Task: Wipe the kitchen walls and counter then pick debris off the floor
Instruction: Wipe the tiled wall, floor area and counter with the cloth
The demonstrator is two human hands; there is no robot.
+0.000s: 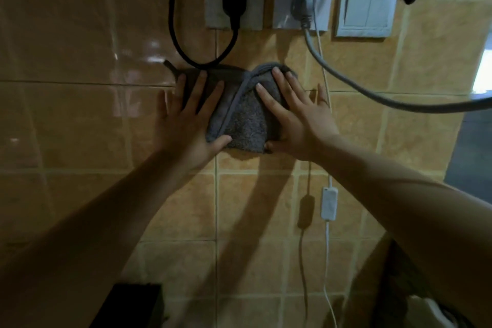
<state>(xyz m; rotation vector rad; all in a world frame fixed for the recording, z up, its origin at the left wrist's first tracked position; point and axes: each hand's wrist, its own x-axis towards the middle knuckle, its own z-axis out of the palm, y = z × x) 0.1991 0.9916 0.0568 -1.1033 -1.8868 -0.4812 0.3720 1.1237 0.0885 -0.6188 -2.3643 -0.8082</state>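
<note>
On glossy tan wall tiles [80,125] | fuzzy grey cloth [245,125] | left hand [186,125], right hand [295,125] flat, grip open

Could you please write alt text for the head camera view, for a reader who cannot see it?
Both hands, left hand and right hand, press a grey cloth flat against a tan tiled wall, fingers spread. Just above are two sockets with plugged-in cables, black cable and grey cable, and a white double switch.

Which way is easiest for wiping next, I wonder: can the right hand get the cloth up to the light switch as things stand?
Probably yes: the right hand presses the cloth just below the switch, though the grey cable crosses that path.
</note>
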